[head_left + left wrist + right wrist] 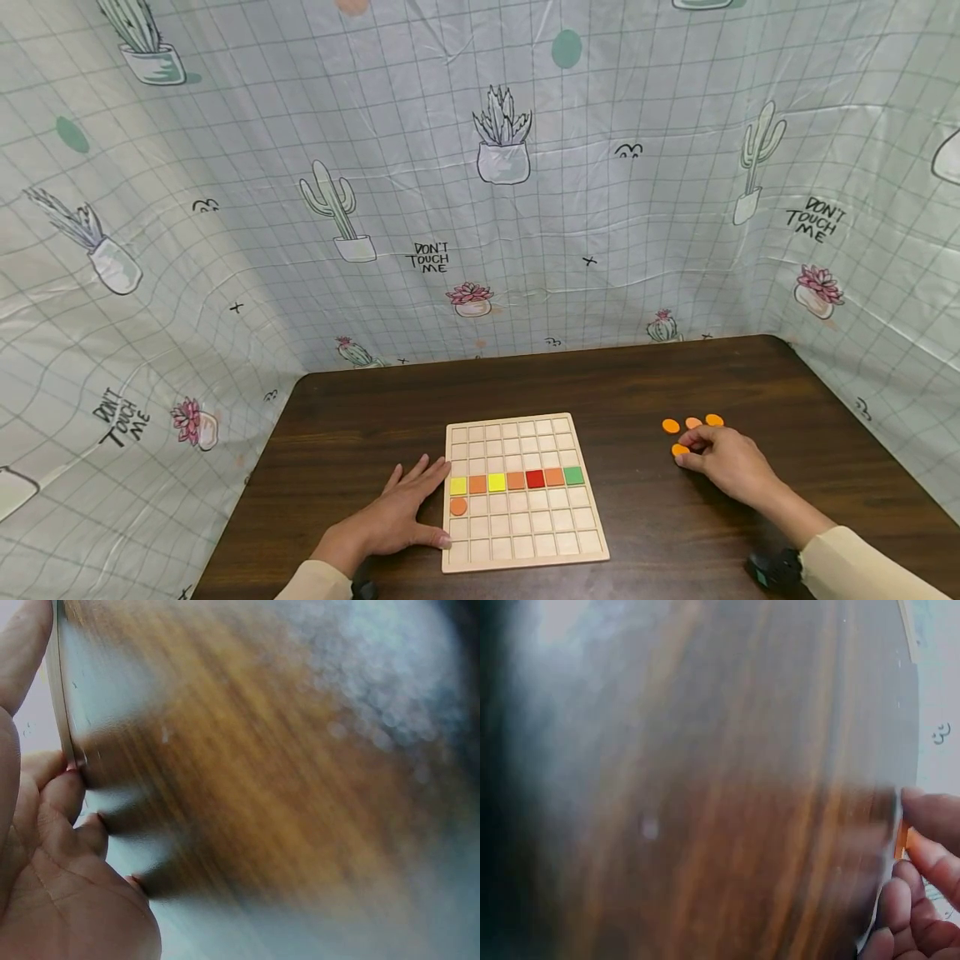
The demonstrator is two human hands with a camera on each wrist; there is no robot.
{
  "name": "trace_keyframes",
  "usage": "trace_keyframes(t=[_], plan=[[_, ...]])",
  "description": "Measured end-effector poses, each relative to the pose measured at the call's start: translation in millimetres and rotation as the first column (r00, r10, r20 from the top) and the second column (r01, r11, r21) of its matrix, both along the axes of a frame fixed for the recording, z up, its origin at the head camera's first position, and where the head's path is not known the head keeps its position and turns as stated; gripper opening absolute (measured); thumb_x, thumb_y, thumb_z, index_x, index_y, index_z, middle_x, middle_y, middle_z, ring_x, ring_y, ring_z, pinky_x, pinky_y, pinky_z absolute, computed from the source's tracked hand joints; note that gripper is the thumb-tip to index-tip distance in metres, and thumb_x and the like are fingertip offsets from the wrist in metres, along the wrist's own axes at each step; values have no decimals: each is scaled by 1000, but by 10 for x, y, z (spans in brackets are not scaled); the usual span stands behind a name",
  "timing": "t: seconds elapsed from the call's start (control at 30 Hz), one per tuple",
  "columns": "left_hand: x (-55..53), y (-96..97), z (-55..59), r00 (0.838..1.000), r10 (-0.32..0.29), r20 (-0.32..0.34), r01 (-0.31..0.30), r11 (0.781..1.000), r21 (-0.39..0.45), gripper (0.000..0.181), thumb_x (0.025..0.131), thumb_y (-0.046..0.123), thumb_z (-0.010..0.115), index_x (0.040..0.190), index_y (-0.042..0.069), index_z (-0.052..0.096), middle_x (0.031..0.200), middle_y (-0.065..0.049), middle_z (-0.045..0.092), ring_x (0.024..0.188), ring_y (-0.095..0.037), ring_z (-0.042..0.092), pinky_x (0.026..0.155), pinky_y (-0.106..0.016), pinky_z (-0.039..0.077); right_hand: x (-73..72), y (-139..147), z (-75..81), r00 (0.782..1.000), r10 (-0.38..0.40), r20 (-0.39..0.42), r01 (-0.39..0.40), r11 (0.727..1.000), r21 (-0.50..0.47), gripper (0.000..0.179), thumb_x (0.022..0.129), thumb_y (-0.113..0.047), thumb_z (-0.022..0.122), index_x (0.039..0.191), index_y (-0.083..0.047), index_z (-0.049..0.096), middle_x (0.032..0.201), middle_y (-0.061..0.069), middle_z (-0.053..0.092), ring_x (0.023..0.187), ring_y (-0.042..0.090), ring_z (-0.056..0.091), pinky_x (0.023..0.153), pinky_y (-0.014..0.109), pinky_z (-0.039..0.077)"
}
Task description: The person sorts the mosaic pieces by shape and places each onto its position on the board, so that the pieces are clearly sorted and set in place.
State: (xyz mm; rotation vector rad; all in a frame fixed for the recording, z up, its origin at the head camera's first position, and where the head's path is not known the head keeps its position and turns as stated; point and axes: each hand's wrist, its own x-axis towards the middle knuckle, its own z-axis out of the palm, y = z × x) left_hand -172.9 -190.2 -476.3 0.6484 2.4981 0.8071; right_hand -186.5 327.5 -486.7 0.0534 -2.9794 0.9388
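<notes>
A light wooden grid board point(525, 529) lies on the table. One row holds colored square tiles point(535, 478) in yellow, orange, red and green, and under its left end sits a round orange disc point(458, 506). Along the board's left edge rests my left hand point(393, 512), fingers spread, thumb and fingertips at the rim. My right hand point(731, 462) is to the right of the board, pinching an orange disc point(680, 450) between thumb and index finger, low at the tabletop. In the right wrist view, that orange disc point(902, 840) shows as a thin edge between the fingertips.
Just beyond the right hand lie a few more discs, among them a yellow-orange one point(671, 426) and another point(715, 420). The dark wooden table point(360, 417) meets a cactus-print curtain point(390, 317) at its back and sides.
</notes>
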Motion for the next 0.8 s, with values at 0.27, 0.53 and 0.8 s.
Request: trace_keyframes(t=[0.27,0.53,0.8], plan=[[11,0,13,1000,-7,3,7,1000,9,105,89,48,82,170,12,24,177,-10,20,165,-40,7,127,-71,-4,23,-9,9,996,-64,-66,62,998,-19,34,94,-26,81,114,1,75,101,10,78,89,25,72,72,40,56],[-3,5,0,1000,4,2,-4,1000,-5,106,88,52,82,169,14,25,177,-7,21,165,-38,7,128,-69,-4,30,-76,3,994,-63,-86,56,995,-79,31,95,-18,79,119,1,75,100,12,79,88,25,73,69,36,57],[5,4,8,1000,-5,2,5,1000,1,105,89,48,82,170,13,24,177,-9,20,165,-40,7,127,-71,-5,23,-206,5,993,-41,-108,29,993,-110,29,94,-14,79,120,-1,76,103,12,80,90,26,75,68,29,56]])
